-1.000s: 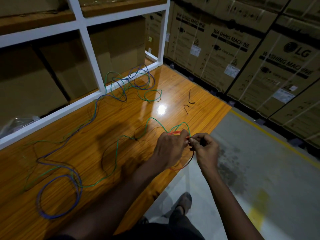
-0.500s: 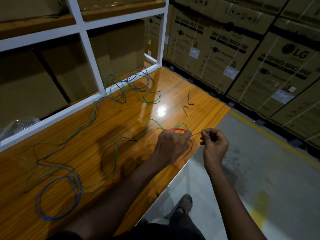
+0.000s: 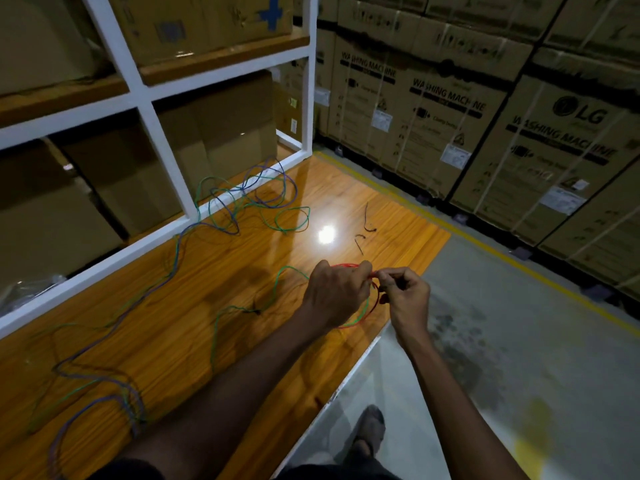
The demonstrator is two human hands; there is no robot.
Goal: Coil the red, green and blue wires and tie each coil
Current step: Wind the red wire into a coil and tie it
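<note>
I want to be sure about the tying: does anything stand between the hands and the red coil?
Nothing visible does. The left hand grips the red coil and the right hand pinches it directly. A green wire runs close beside the coil, but not between it and either grip.

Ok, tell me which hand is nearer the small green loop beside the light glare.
Left. The left hand grips the red coil nearer the camera than the green loop; the right hand pinches the same coil farther right, away from it.

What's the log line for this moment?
red wire coil: held; left hand: grips it; right hand: pinches it; green wire, blue wire: loose
</note>
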